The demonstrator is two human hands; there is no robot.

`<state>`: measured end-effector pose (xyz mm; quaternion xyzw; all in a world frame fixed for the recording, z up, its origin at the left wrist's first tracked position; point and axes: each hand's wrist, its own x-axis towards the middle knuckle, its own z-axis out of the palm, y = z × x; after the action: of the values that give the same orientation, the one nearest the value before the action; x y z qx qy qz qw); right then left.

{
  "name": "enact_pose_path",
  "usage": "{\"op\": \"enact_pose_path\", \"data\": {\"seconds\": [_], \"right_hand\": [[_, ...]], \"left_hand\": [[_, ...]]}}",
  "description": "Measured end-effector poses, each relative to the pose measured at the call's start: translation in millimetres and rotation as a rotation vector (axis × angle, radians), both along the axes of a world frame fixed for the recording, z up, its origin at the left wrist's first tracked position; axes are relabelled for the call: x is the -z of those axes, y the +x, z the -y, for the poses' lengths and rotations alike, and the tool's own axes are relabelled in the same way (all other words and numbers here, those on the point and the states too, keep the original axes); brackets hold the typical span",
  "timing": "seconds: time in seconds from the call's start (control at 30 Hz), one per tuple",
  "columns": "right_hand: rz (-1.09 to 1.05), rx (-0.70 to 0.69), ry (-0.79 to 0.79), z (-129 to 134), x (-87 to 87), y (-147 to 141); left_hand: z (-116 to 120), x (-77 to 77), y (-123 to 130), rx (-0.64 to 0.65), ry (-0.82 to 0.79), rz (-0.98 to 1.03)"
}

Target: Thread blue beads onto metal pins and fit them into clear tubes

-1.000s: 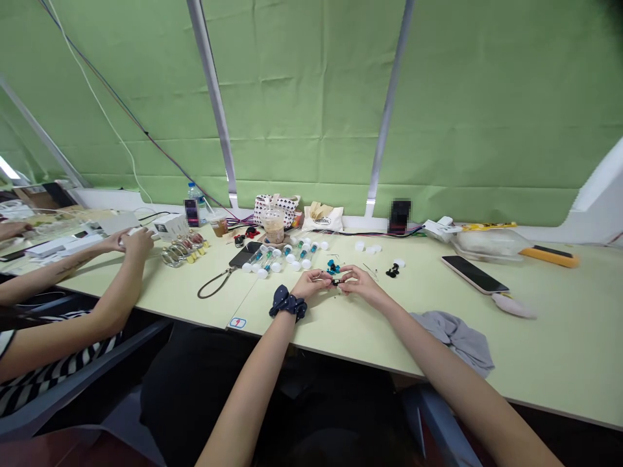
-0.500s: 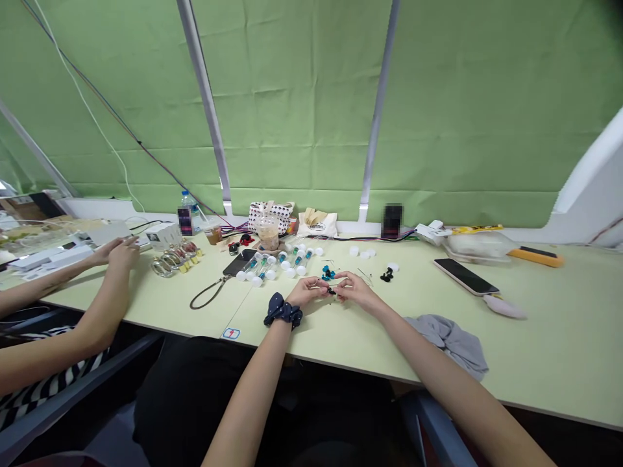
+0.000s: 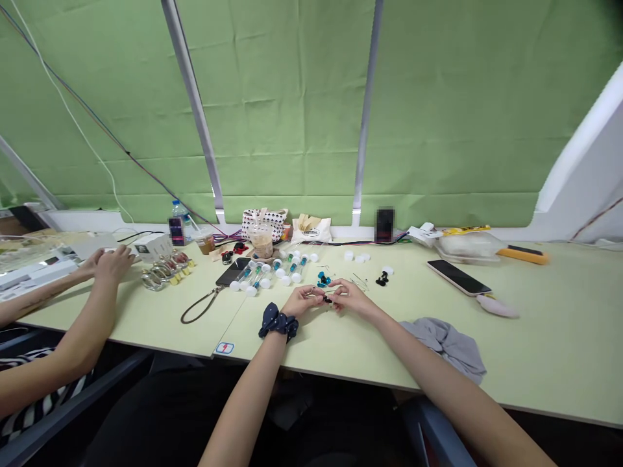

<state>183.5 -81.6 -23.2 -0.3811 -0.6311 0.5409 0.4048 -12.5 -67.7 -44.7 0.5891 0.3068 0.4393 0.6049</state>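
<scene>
My left hand (image 3: 300,301) and my right hand (image 3: 352,298) meet over the table, fingertips pinched around a small black piece (image 3: 328,299) whose kind is too small to tell. A dark blue scrunchie with light dots (image 3: 278,323) circles my left wrist. Just beyond my fingers lies a little heap of blue pieces (image 3: 323,279). To the right of it are thin metal pins (image 3: 360,281) and a cluster of black pieces (image 3: 382,279). Several clear tubes with white caps and blue-green contents (image 3: 272,269) lie to the left of the blue heap.
Loose white caps (image 3: 359,257) sit farther back. A phone with a strap (image 3: 233,272) lies left, another phone (image 3: 458,277) right, near a grey cloth (image 3: 445,347). A plastic cup (image 3: 261,241) stands behind the tubes. At far left, a co-worker's hands (image 3: 109,263) handle something white.
The view has turned slightly, so everything sits a little farther left. My hands keep their pinch on the black piece with little visible movement.
</scene>
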Motion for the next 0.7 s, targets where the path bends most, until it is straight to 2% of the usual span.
{"op": "enact_pose_path", "data": {"seconds": [0.17, 0.33, 0.4, 0.53, 0.7], "right_hand": [[0.076, 0.02, -0.135, -2.9, 3.4, -1.0], [-0.003, -0.006, -0.019, 2.3, -4.4, 0.6], [0.005, -0.002, -0.031, 2.9, -5.3, 0.0], [0.082, 0.023, -0.122, -0.9, 0.2, -1.9], [0.023, -0.005, 0.0, -4.6, 5.6, 0.9]], "left_hand": [[-1.8, 1.4, -0.2, 0.007, 0.006, 0.01], [-2.2, 2.0, 0.0, -0.006, -0.011, 0.005], [-0.9, 0.1, 0.6, -0.001, -0.012, 0.011], [1.9, -3.6, 1.6, -0.012, -0.014, 0.028], [1.6, -2.8, 1.3, -0.022, -0.019, 0.012]]}}
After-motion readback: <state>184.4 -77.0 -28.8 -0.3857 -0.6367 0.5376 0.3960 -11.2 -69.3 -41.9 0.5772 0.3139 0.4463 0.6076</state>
